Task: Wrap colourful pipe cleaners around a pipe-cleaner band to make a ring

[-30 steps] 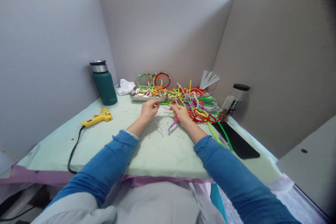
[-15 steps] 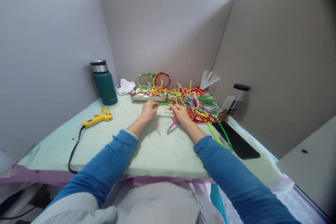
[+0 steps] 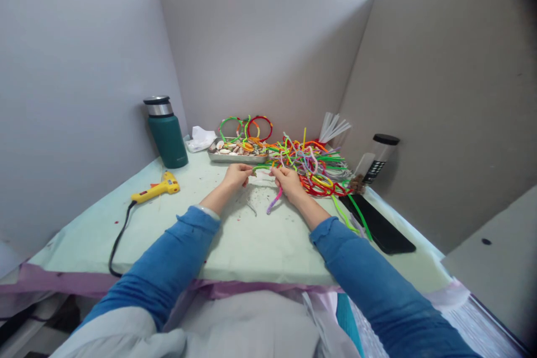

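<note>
Over the middle of the table, a green pipe cleaner (image 3: 262,167) bows between my two hands. My left hand (image 3: 237,175) pinches its left end, with the fingers closed. My right hand (image 3: 288,180) is closed on its other end. From below the right hand sticks out a pink and purple pipe cleaner (image 3: 274,201); whether it is joined to the green one is hidden by the fingers. Just behind the hands stands a metal tray (image 3: 238,159) of shells. To its right lies a tangled heap of coloured pipe cleaners (image 3: 312,159).
On the left are a yellow hot glue gun (image 3: 156,189) with a black cord and a green bottle (image 3: 168,137). A black phone-like slab (image 3: 380,226) and a clear jar (image 3: 380,156) are on the right. Grey partitions (image 3: 268,50) enclose the table.
My left hand has turned and dropped slightly, its fingers showing more from the side. The green pipe cleaner arches a little more. My right hand has hardly moved.
</note>
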`<state>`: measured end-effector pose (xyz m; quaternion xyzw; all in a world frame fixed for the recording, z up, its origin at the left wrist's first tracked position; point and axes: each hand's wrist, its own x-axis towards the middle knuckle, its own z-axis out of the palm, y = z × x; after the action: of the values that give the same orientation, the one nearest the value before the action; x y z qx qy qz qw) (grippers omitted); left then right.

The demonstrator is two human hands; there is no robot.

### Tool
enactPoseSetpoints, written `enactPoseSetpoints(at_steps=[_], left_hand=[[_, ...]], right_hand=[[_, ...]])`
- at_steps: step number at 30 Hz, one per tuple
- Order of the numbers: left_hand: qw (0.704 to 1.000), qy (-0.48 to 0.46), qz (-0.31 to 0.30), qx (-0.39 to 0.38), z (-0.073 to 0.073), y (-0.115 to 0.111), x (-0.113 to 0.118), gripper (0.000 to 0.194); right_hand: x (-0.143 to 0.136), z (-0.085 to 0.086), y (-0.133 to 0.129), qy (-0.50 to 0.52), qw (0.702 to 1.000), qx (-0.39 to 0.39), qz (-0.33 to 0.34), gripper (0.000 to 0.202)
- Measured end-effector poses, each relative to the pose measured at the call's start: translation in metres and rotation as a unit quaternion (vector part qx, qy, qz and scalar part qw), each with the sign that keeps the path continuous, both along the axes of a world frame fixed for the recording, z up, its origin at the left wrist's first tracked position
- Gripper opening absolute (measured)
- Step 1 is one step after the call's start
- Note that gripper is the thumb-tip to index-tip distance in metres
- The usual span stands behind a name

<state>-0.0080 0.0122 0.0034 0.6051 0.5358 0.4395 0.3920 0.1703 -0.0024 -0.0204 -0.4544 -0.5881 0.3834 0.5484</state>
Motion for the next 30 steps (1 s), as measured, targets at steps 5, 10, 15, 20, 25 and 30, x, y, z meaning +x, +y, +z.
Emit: enactPoseSetpoints(at_steps=[5, 10, 15, 20, 25, 30], left_hand=[[0.982, -0.173, -0.029, -0.075, 0.005, -0.005, 0.000, 0.006], [0.956, -0.262, -0.062, -0.119, 0.008, -0.008, 0.000, 0.012], [0.981, -0.175, -0.053, -0.065, 0.006, -0.008, 0.002, 0.017], [0.996, 0.058, -0.018, 0.067, 0.000, -0.004, 0.001, 0.033], [0.940, 0.249, 0.038, 0.231, -0.005, -0.001, -0.001, 0.027], [0.917, 0.294, 0.055, 0.264, -0.005, -0.001, -0.002, 0.021]], right_hand=[[0.001, 0.000, -0.001, -0.008, 1.000, 0.002, 0.001, 0.039], [0.000, 0.002, -0.003, -0.001, 1.000, -0.005, 0.008, 0.038], [0.000, 0.002, -0.003, 0.010, 1.000, -0.020, 0.000, 0.036], [0.000, 0.003, -0.003, 0.014, 0.999, -0.029, -0.004, 0.036], [-0.001, 0.004, -0.003, 0.018, 1.000, -0.025, -0.003, 0.036], [-0.001, 0.004, -0.003, 0.016, 0.999, -0.030, -0.005, 0.036]])
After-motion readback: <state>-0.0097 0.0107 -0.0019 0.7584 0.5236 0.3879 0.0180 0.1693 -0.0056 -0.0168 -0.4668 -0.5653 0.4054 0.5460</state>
